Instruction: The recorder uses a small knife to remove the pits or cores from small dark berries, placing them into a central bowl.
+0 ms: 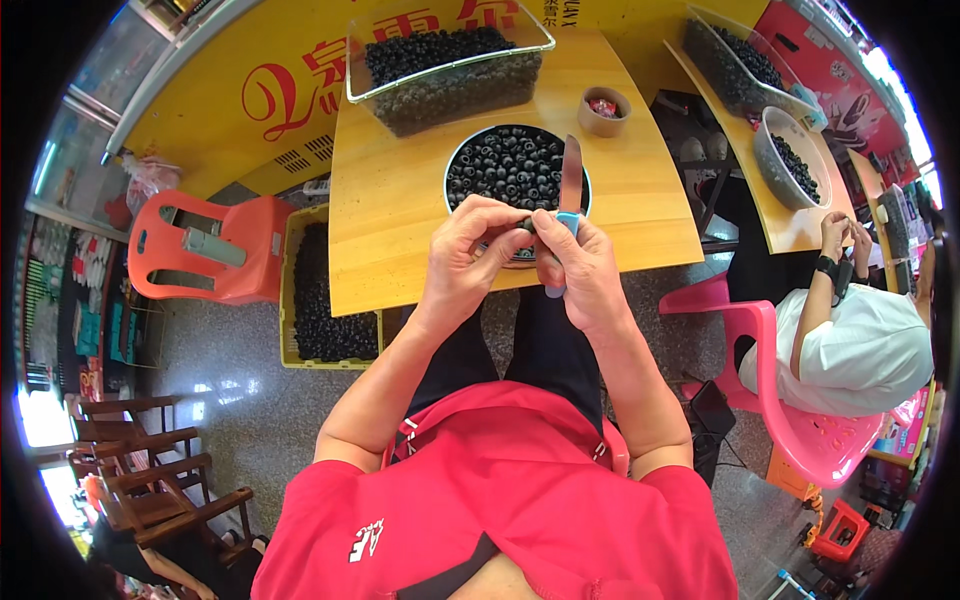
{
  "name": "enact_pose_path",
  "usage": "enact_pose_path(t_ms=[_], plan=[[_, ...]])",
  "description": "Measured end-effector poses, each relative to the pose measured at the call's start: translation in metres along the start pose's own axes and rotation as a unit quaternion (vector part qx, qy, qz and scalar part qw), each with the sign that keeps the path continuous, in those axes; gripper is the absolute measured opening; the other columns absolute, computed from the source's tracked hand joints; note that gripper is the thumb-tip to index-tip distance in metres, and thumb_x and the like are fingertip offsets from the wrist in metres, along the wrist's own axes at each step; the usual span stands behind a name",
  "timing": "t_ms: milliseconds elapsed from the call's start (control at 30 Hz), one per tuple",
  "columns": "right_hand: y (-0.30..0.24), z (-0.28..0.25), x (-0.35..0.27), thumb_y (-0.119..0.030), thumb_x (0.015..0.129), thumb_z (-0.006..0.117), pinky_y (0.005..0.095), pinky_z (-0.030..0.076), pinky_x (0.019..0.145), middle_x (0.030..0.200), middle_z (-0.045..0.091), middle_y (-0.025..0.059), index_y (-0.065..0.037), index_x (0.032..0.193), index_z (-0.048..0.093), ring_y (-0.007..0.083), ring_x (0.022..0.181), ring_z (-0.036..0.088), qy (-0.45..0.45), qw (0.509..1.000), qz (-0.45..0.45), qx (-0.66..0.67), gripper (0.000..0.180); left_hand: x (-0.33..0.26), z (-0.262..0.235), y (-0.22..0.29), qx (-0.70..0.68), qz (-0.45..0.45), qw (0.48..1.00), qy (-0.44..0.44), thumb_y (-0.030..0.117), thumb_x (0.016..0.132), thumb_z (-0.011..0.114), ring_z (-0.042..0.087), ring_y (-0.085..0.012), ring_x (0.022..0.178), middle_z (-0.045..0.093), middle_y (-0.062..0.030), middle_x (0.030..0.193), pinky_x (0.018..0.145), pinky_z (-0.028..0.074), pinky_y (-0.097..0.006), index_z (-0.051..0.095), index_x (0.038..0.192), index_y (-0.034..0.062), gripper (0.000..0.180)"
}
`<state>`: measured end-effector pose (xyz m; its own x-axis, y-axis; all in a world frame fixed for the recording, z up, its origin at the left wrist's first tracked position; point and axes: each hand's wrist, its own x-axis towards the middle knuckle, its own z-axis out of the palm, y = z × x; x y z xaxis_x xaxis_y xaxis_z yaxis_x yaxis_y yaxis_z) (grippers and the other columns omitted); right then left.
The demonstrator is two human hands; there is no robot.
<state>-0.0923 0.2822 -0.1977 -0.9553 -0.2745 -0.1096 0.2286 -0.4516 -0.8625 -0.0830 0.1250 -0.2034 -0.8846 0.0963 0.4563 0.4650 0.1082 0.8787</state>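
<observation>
My right hand (580,262) is closed round the blue handle of a knife (571,180), whose blade points up and away from me. Between the fingertips of my left hand (470,252) is a small dark round fruit (527,225), and my right thumb meets it there. Both hands are over the near rim of a round bowl (449,172) filled with dark, glossy round fruits (505,165). Part of the bowl is hidden behind my hands.
On the wooden table (390,230) stand a clear bin (450,90) of dark fruits and a small brown cup (604,112). A yellow crate (290,345) of dark pieces and an orange stool (262,235) are left. Another person (850,340) sits right on a pink chair (770,390).
</observation>
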Motion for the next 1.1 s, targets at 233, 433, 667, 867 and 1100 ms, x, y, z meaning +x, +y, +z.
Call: enact_pose_path(t_ms=[233,433,667,867,1100], plan=[[-0.004,0.001,-0.001,-0.026,0.096,0.061,0.0187,0.032,0.045,0.061,0.05,-0.0045,-0.005,0.087,0.062,0.0018,0.048,0.039,-0.031,0.999,0.02,0.04,0.023,-0.002,0.0,-0.001,-0.226,-0.12,0.967,0.008,0.007,0.092,0.063,0.06,-0.0104,0.091,0.06,-0.0027,0.098,0.077,0.048,-0.023,0.061,0.107,0.0028,0.016],[-0.007,0.004,-0.002,-0.024,0.095,0.063,0.0183,0.034,0.045,0.071,0.062,0.0003,-0.004,0.09,0.063,0.0019,0.05,0.043,-0.019,1.0,-0.013,-0.017,0.02,-0.005,0.002,-0.007,-0.293,-0.165,0.942,0.02,0.012,0.093,0.064,0.057,-0.006,0.081,0.064,-0.002,0.094,0.07,0.046,-0.02,0.059,0.11,0.0054,0.018],[-0.005,-0.002,-0.001,-0.022,0.095,0.063,0.018,0.035,0.045,0.077,0.065,0.0023,-0.004,0.094,0.062,0.0017,0.051,0.044,-0.033,0.999,0.01,0.037,0.018,-0.008,0.006,-0.004,-0.416,-0.221,0.881,0.044,0.011,0.093,0.064,0.057,-0.0082,0.076,0.065,-0.0036,0.093,0.068,0.044,-0.022,0.06,0.108,0.0055,0.017],[-0.008,-0.003,-0.002,-0.021,0.097,0.06,0.0202,0.039,0.047,0.079,0.065,0.0014,-0.002,0.095,0.062,0.0041,0.054,0.049,-0.062,0.998,0.021,0.008,0.018,-0.006,0.003,-0.003,-0.412,-0.199,0.888,0.037,0.011,0.093,0.064,0.055,-0.0085,0.074,0.065,-0.003,0.094,0.068,0.044,-0.023,0.061,0.107,0.0054,0.015],[-0.008,0.002,-0.009,-0.007,0.089,0.065,0.0333,0.047,0.055,0.08,0.061,0.012,-0.003,0.1,0.063,0.0261,0.065,0.062,0.022,0.796,-0.364,-0.483,0.012,-0.008,0.002,-0.005,-0.432,-0.198,0.879,0.046,0.01,0.094,0.063,0.052,-0.0089,0.072,0.063,-0.0022,0.092,0.068,0.043,-0.023,0.061,0.109,0.0051,0.016]])
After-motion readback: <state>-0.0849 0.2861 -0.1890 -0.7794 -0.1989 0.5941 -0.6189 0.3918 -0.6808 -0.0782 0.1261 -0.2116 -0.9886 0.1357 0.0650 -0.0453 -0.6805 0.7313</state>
